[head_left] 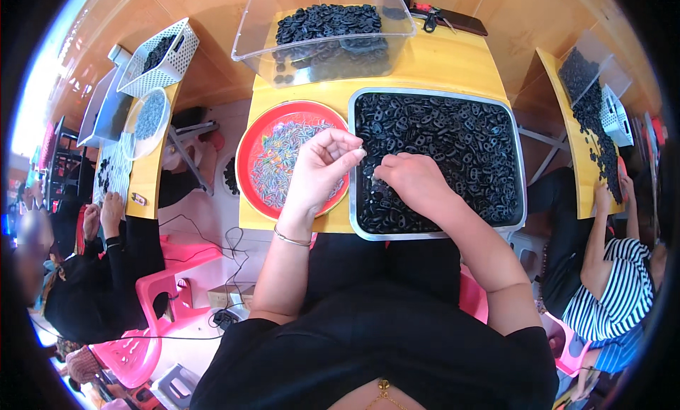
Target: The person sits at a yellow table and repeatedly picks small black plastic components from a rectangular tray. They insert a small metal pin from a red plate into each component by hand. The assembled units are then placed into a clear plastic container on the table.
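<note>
My left hand (pixel 324 168) is raised over the gap between the red round tray and the metal tray, its thumb and forefinger pinched together. Something tiny may sit at the fingertips, too small to name. Close beside it, my right hand (pixel 414 182) hangs over the left part of the metal tray (pixel 523 176), fingers drawn together and their contents hidden. That tray is filled with small black oval pieces (pixel 453 148) with holes. Many thin, silvery little pieces (pixel 287 166) lie in the red round tray (pixel 248 187) at its left.
A clear plastic bin (pixel 248 52) with more black pieces stands at the back of the yellow table (pixel 443 66). Scissors (pixel 446 24) and a dark case (pixel 464 22) lie behind it. Co-workers sit at yellow tables on both sides. A pink chair (pixel 152 289) and cables are on the left.
</note>
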### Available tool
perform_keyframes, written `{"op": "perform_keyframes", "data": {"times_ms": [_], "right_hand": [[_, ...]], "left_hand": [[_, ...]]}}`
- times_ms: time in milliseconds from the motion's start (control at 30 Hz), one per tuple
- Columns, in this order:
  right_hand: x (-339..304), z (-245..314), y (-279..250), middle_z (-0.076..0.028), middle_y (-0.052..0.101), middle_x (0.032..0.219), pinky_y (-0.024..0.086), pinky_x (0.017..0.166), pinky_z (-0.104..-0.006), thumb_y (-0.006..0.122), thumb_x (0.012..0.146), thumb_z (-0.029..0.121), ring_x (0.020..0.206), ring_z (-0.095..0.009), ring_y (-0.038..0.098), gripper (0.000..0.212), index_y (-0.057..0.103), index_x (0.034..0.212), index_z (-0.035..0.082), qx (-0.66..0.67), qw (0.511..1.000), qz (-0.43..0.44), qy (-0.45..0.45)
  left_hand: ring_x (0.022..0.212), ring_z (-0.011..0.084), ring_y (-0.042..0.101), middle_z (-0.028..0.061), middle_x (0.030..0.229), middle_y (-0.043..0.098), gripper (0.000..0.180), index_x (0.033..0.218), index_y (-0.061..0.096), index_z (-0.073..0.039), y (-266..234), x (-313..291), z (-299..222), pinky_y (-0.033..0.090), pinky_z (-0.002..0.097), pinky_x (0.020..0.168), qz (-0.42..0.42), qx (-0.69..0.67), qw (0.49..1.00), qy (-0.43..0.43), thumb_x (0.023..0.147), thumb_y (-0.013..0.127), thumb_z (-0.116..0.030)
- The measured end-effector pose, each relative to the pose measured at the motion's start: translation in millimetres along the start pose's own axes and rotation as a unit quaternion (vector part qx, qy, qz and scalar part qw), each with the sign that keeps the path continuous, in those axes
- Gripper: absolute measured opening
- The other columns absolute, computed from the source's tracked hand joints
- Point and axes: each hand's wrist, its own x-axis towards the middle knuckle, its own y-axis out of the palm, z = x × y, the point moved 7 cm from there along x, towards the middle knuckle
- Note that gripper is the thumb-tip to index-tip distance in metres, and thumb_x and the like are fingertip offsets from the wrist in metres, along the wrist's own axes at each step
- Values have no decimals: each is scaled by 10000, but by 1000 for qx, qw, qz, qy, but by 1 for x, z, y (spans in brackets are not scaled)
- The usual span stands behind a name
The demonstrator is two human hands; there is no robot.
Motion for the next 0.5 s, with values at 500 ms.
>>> {"op": "perform_keyframes", "data": {"times_ms": [500], "right_hand": [[-21, -26, -28, -16, 615, 772, 443, 603, -207, 630, 799, 34, 655, -52, 542, 83, 591, 872, 25, 537, 806, -157, 192]], "left_hand": [[780, 87, 591, 51, 838, 637, 170, 986, 588, -8, 14, -11, 28, 471, 204, 734, 27, -78, 996, -34, 820, 592, 26]]}}
